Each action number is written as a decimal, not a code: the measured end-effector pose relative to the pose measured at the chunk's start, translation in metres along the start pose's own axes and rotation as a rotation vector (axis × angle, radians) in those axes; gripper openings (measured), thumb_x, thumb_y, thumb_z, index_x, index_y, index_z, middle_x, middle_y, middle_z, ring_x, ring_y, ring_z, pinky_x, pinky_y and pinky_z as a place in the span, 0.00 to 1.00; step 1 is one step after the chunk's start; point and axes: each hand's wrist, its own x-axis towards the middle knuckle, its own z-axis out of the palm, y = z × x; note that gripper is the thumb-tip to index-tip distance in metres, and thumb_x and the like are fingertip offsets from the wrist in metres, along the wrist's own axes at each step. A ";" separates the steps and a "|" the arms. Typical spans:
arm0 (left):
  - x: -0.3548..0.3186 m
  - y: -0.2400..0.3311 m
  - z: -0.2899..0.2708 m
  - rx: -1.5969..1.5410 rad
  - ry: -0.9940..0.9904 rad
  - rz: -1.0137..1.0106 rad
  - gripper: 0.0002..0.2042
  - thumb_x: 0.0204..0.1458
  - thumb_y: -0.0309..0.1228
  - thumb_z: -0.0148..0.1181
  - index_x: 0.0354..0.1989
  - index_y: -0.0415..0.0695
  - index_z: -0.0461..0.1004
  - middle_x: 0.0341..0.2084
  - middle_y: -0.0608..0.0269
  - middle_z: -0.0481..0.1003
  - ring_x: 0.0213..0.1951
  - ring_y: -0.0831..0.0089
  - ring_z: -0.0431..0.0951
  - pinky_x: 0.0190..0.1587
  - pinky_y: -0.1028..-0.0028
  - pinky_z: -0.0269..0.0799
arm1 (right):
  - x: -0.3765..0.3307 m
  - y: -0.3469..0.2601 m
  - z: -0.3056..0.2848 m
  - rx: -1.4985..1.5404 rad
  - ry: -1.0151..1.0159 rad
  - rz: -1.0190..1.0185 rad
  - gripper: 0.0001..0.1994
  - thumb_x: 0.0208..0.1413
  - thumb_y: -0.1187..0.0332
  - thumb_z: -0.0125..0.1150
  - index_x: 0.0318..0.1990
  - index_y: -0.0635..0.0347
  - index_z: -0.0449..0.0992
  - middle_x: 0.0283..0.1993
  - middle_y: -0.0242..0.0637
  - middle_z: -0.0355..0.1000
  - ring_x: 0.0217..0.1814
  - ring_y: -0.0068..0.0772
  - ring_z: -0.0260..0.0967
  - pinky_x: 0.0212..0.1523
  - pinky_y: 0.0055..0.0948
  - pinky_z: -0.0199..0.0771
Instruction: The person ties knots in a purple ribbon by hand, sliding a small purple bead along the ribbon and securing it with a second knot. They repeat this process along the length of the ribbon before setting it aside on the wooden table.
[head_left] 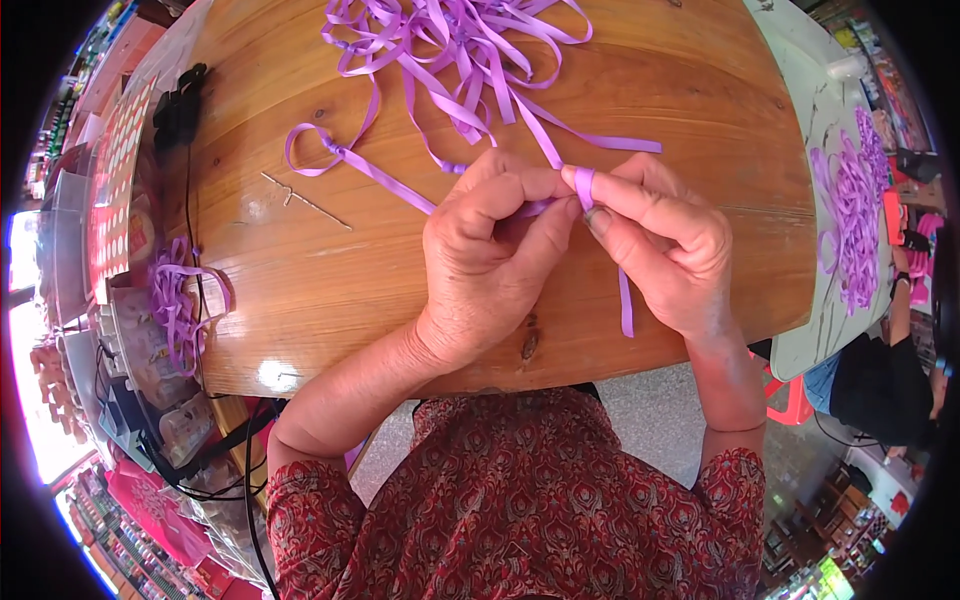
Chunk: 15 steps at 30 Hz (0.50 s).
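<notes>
Both hands meet above the wooden table, closed on a purple ribbon. My left hand pinches it between thumb and fingers, which partly hide it. Thumb and index finger of my right hand grip a small loop of the same ribbon, right beside the left fingertips. One end dangles below the right hand. Another length runs left from my left hand to a knotted loop lying on the table. Beyond the hands lies a tangled heap of purple ribbons, some with small knots.
A thin twisted wire tool lies on the wooden table, left of my hands. More purple ribbons hang at the left edge, near a black cable. At right, a pale side table bears another ribbon pile; a person in black is beyond.
</notes>
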 end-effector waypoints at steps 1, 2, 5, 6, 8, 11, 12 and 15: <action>0.000 0.000 0.000 -0.010 -0.016 0.029 0.07 0.46 0.17 0.62 0.33 0.40 0.77 0.24 0.70 0.68 0.25 0.83 0.63 0.26 0.82 0.59 | 0.000 0.000 0.001 -0.056 0.005 -0.041 0.18 0.49 0.87 0.57 0.48 0.63 0.77 0.34 0.31 0.69 0.34 0.20 0.65 0.34 0.17 0.65; -0.001 0.000 0.000 -0.020 -0.032 0.058 0.07 0.45 0.17 0.63 0.32 0.40 0.77 0.24 0.69 0.68 0.25 0.83 0.64 0.26 0.82 0.59 | 0.000 0.000 0.002 -0.056 0.003 -0.041 0.18 0.49 0.87 0.57 0.48 0.63 0.77 0.34 0.31 0.69 0.34 0.20 0.65 0.34 0.17 0.65; -0.003 0.007 0.001 -0.086 -0.044 0.032 0.06 0.45 0.17 0.63 0.31 0.40 0.77 0.24 0.69 0.68 0.26 0.82 0.64 0.26 0.81 0.59 | -0.002 0.002 0.006 -0.117 0.076 -0.065 0.18 0.49 0.87 0.57 0.47 0.63 0.77 0.33 0.32 0.70 0.33 0.20 0.65 0.33 0.19 0.66; -0.003 0.007 0.000 -0.086 -0.045 0.030 0.06 0.45 0.17 0.63 0.31 0.40 0.77 0.24 0.69 0.68 0.26 0.82 0.64 0.26 0.81 0.59 | -0.003 0.002 0.007 -0.172 0.081 -0.123 0.18 0.48 0.88 0.57 0.47 0.63 0.77 0.33 0.32 0.70 0.33 0.21 0.65 0.32 0.19 0.66; -0.001 0.006 -0.002 0.081 -0.049 0.058 0.05 0.45 0.17 0.63 0.30 0.39 0.77 0.23 0.69 0.68 0.26 0.81 0.64 0.25 0.81 0.58 | -0.004 0.002 0.009 -0.228 0.086 -0.178 0.19 0.48 0.88 0.57 0.48 0.64 0.77 0.34 0.32 0.70 0.33 0.21 0.66 0.32 0.20 0.66; -0.001 0.011 -0.003 0.092 -0.032 0.034 0.04 0.46 0.18 0.64 0.29 0.39 0.76 0.22 0.69 0.67 0.25 0.81 0.64 0.25 0.80 0.58 | -0.007 -0.004 0.011 -0.299 0.046 -0.152 0.17 0.48 0.88 0.57 0.46 0.66 0.75 0.35 0.32 0.71 0.35 0.20 0.66 0.35 0.21 0.68; -0.002 0.011 -0.003 0.093 -0.032 0.032 0.04 0.46 0.18 0.64 0.29 0.39 0.76 0.22 0.69 0.67 0.25 0.81 0.64 0.25 0.80 0.58 | -0.009 -0.005 0.013 -0.175 0.064 -0.040 0.16 0.48 0.88 0.57 0.45 0.66 0.74 0.35 0.31 0.71 0.36 0.19 0.66 0.37 0.20 0.68; -0.003 0.010 -0.003 0.015 0.004 -0.100 0.04 0.47 0.19 0.64 0.30 0.39 0.76 0.22 0.69 0.67 0.25 0.81 0.62 0.26 0.80 0.58 | -0.009 0.003 0.013 0.089 0.108 0.128 0.12 0.49 0.85 0.59 0.42 0.66 0.73 0.35 0.30 0.72 0.37 0.18 0.67 0.38 0.20 0.69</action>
